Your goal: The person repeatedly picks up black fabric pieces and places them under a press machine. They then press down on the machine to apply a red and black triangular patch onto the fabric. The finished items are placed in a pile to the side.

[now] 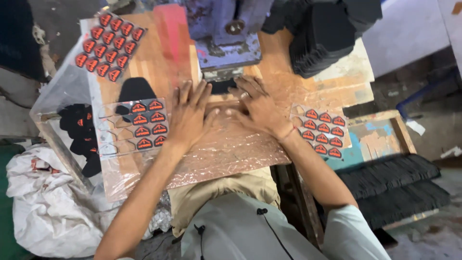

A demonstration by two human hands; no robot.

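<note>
My left hand [189,113] lies flat with fingers spread on the plastic-covered wooden table [226,149], just in front of a blue press machine [226,33]. My right hand [257,107] rests beside it, fingers apart, reaching toward a small black piece [222,86] under the press plate. Neither hand holds anything. A clear sheet of red-and-black triangular patches [147,126] lies left of my left hand. Another patch sheet [323,131] lies right of my right wrist.
A third patch sheet [109,45] sits at the table's far left corner, with a black fabric piece [134,89] below it. Stacked black pieces [327,36] stand at the back right, more [394,185] lower right. A white bag [48,202] lies at left.
</note>
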